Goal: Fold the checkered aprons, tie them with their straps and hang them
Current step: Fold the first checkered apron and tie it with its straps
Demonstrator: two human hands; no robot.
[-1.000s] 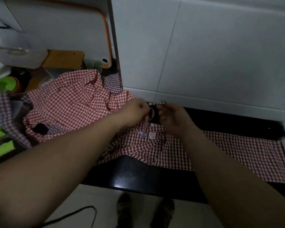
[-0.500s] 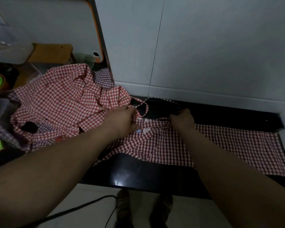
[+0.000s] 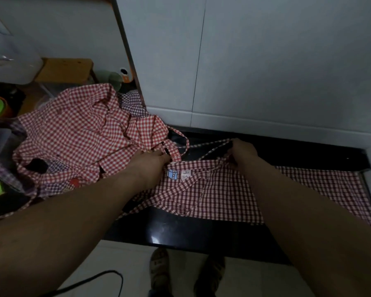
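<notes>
hands at work on a red checkered apron [image 3: 223, 189] spread flat on the black worktop [image 3: 180, 232], left hand [image 3: 150, 166] and right hand [image 3: 242, 153] each clenched on its top corners by the straps [image 3: 204, 145], crumpled apron pile [image 3: 77, 133] just left

The flat apron [image 3: 223, 189] is red-and-white checked, its patch [image 3: 172, 174] pale blue; the heap [image 3: 77, 142] matches, with seemingly purple checks; the counter [image 3: 201, 234] is black.
</notes>
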